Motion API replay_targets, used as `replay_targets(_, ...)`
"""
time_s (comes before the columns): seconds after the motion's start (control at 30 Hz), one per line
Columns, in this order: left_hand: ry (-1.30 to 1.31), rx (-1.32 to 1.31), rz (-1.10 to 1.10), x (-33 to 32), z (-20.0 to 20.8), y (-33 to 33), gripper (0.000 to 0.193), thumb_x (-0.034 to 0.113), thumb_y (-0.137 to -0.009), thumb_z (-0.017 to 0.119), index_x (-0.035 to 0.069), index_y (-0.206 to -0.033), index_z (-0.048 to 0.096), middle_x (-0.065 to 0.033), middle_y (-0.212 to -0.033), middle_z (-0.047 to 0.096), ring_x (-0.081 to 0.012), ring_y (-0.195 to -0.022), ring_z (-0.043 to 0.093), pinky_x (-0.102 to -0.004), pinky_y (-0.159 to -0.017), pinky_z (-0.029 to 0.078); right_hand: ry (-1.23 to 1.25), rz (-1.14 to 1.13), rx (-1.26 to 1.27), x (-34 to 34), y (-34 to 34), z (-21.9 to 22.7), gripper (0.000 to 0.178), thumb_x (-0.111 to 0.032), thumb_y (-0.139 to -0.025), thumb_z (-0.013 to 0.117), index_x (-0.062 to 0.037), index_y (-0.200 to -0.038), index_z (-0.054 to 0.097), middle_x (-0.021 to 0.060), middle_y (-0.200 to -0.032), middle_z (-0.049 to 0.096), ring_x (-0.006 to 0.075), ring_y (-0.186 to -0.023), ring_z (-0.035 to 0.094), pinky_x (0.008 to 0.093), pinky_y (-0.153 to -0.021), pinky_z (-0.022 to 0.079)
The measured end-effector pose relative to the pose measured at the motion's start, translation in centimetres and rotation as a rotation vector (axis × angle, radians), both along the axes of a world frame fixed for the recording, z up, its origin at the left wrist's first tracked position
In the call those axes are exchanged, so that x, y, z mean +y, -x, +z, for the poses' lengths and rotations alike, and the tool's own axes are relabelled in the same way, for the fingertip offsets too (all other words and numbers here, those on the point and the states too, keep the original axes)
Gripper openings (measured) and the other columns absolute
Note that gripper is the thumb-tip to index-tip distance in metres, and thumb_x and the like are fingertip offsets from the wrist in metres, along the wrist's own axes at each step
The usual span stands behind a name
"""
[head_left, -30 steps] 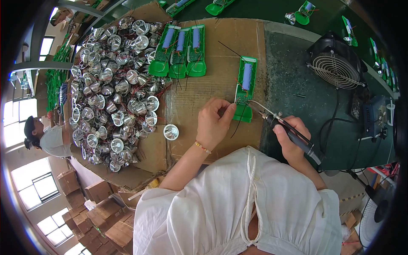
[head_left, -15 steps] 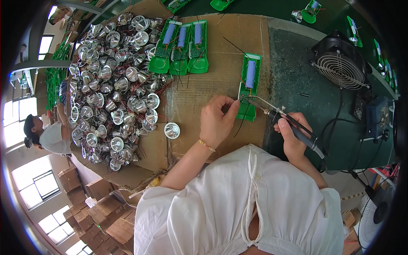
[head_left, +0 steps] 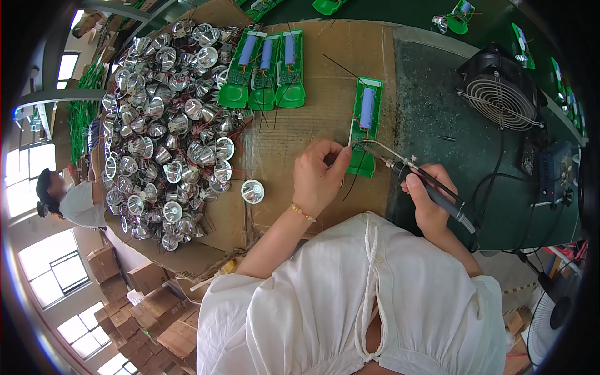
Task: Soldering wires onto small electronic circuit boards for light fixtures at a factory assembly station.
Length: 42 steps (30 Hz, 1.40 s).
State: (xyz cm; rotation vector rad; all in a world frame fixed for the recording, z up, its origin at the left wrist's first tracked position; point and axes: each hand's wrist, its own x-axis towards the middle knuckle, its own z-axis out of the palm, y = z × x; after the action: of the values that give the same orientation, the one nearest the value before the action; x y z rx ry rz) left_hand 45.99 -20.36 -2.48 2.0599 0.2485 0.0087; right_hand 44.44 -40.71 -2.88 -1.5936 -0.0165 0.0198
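Note:
A green plastic housing (head_left: 362, 164) lies on the cardboard, holding a blue cylindrical battery (head_left: 367, 107) and a small circuit board. My left hand (head_left: 320, 174) has thumb and forefinger pinched together at the board's left edge; whatever is between the fingertips is too small to make out. My right hand (head_left: 432, 197) is closed round a soldering iron (head_left: 440, 199) fitted with a thin curved metal tube. The iron's tip and the tube's end reach the board, close to my left fingertips. Dark thin wires stick out from both ends of the housing.
A large heap of silver reflector cups (head_left: 162, 137) with wires covers the left, one loose reflector (head_left: 252, 192) beside it. Three green housings with batteries (head_left: 289, 81) lie farther back. A metal-grilled fan (head_left: 500, 100) and a blue box (head_left: 556, 172) with cables stand right. Another person (head_left: 78, 201) is at left.

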Motion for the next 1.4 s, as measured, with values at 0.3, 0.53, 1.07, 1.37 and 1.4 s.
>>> replay_targets(0.3, 0.006, 0.003, 0.001, 0.0, 0.1, 0.0, 0.018, 0.015, -0.081, 0.064, 0.0, -0.072, 0.061, -0.0084, -0.067, 0.057, -0.0159, -0.052, 0.056, -0.0285, -0.049, 0.043, -0.161, -0.079, 0.145, 0.4, -0.1, 0.5, 0.013, -0.01, -0.083, 0.062, 0.0012, -0.085, 0.055, 0.0075, -0.07, 0.061, 0.0095, -0.063, 0.057, 0.0227, -0.06, 0.047)
replay_targets(0.53, -0.005, 0.0, -0.005, 0.1, -0.1, -0.1, 0.018, 0.015, -0.081, 0.064, 0.0, -0.072, 0.061, -0.0084, -0.068, 0.058, -0.0158, -0.053, 0.057, -0.028, -0.05, 0.043, -0.169, -0.11, 0.09, -0.4, -0.1, 0.7, 0.014, -0.01, -0.084, 0.062, 0.0019, -0.087, 0.054, 0.0086, -0.071, 0.062, 0.0102, -0.064, 0.057, 0.0232, -0.061, 0.048)
replay_targets(1.07, 0.015, -0.061, -0.055, -0.1, 0.1, 0.5, 0.008, 0.008, -0.075, 0.067, 0.001, -0.075, 0.064, -0.0079, -0.077, 0.058, -0.0154, -0.061, 0.058, -0.0255, -0.054, 0.046, -0.016, 0.002, 0.036, -0.9, 0.4, 0.3, 0.01, -0.006, -0.083, 0.059, 0.0018, -0.085, 0.053, 0.007, -0.074, 0.057, 0.011, -0.064, 0.058, 0.0241, -0.06, 0.05)
replay_targets(1.37, 0.018, -0.025, -0.089, 0.0, 0.1, 0.5, 0.008, 0.006, -0.077, 0.065, -0.001, -0.076, 0.062, -0.0037, -0.079, 0.055, -0.0084, -0.063, 0.054, -0.0221, -0.056, 0.044, -0.036, -0.037, 0.009, -0.4, 0.3, 0.3, 0.012, -0.007, -0.082, 0.061, 0.0013, -0.083, 0.053, 0.0071, -0.071, 0.059, 0.0096, -0.062, 0.057, 0.0226, -0.058, 0.047)
replay_targets(1.4, 0.018, -0.024, -0.089, 0.0, 0.1, 0.5, 0.008, 0.006, -0.077, 0.065, -0.001, -0.076, 0.062, -0.0037, -0.079, 0.055, -0.0084, -0.063, 0.054, -0.0221, -0.056, 0.044, -0.058, -0.066, -0.017, -0.3, 0.2, 0.3, 0.012, -0.007, -0.081, 0.064, 0.0008, -0.082, 0.054, 0.0072, -0.068, 0.061, 0.0085, -0.06, 0.056, 0.0216, -0.056, 0.045)
